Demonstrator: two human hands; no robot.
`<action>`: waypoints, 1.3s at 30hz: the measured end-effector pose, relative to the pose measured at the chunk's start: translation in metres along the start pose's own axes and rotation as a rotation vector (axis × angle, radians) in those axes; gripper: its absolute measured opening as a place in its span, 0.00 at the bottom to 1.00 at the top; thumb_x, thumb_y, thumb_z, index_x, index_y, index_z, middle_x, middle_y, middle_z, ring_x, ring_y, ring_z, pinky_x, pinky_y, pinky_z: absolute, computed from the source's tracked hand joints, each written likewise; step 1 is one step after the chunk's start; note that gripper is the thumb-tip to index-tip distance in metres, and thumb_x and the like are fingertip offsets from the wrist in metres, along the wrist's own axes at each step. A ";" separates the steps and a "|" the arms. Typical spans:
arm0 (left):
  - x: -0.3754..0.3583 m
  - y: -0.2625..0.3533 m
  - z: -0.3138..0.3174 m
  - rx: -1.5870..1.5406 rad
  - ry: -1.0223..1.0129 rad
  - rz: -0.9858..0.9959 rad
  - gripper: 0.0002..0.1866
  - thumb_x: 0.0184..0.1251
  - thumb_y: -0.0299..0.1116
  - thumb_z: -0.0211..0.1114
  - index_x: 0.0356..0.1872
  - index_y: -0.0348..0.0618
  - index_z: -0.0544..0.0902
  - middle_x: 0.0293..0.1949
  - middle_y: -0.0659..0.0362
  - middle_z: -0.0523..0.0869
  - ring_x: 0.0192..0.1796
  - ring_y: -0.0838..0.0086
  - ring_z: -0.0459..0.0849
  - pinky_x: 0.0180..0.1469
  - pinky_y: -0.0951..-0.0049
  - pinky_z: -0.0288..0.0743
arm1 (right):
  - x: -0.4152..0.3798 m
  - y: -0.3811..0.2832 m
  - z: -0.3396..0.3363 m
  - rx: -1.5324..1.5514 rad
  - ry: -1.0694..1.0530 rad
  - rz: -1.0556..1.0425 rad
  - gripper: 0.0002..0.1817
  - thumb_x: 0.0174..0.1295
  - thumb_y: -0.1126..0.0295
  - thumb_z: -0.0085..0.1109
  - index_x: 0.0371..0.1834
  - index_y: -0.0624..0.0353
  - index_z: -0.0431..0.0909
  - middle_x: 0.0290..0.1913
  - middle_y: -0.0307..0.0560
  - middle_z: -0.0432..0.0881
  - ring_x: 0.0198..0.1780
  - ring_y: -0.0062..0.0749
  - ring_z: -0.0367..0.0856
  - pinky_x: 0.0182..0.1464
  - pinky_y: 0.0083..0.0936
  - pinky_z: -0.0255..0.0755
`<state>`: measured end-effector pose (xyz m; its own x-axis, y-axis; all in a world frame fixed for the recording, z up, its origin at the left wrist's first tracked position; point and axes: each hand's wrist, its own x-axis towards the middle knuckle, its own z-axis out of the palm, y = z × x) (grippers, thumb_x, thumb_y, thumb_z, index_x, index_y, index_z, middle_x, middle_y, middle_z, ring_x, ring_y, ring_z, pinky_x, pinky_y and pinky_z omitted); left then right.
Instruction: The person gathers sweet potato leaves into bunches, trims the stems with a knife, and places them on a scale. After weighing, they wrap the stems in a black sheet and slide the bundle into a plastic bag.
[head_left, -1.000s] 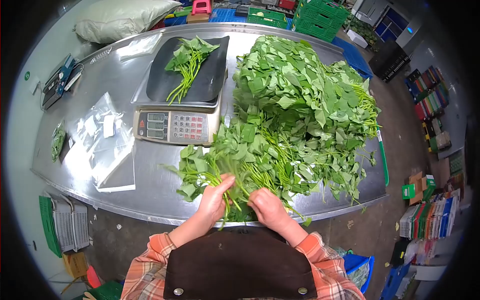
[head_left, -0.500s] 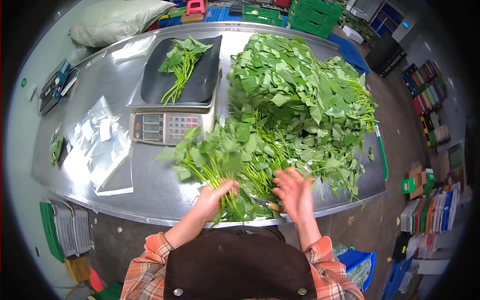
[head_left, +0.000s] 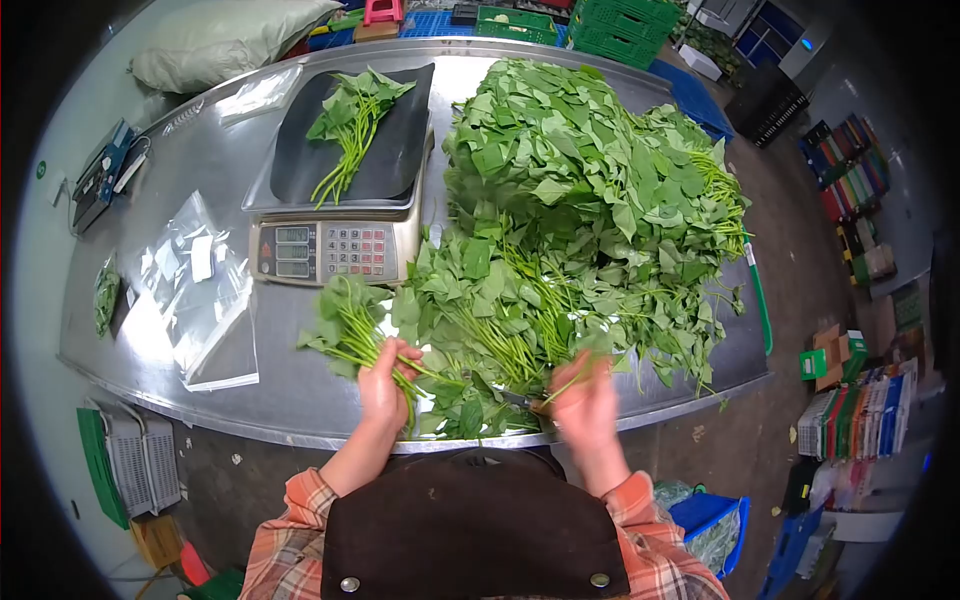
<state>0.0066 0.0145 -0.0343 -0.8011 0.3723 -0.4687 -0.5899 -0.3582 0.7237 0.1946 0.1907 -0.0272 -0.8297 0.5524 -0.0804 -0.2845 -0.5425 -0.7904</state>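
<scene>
Left hand (head_left: 382,388) upturned, fingers gripping leafy stems (head_left: 358,328), right hand (head_left: 588,402) blurred, fingers pinching sprig (head_left: 567,384)

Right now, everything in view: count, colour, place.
Table: 1, silver, centre
Scale: 1, beige, centre left
Bunch: 1, green, on scale
Leaf pile: 1, green, right
Bags: several, clear, left
Wrapped greens: 1, green, left
Device: 1, blue, back left
Sack: 1, white, back left
Crates: several, green, back
Bin: 1, blue, lower right
Clutter: uncountable, mixed, far right
Apron: 1, brown, bottom
Left hand: 1, front, holding stems
Right hand: 1, front, blurred
</scene>
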 end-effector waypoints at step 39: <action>-0.030 -0.013 0.042 0.206 -0.497 -0.180 0.10 0.61 0.29 0.63 0.40 0.36 0.77 0.32 0.59 0.79 0.31 0.76 0.75 0.31 0.75 0.70 | 0.033 0.008 0.048 -0.633 -0.134 0.310 0.05 0.60 0.73 0.60 0.32 0.60 0.73 0.22 0.33 0.73 0.21 0.12 0.68 0.22 0.13 0.63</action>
<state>0.0427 0.0439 -0.0086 -0.5164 0.7882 -0.3348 -0.6404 -0.0959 0.7620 0.1420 0.1736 -0.0073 -0.8904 0.3282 -0.3153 0.2734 -0.1680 -0.9471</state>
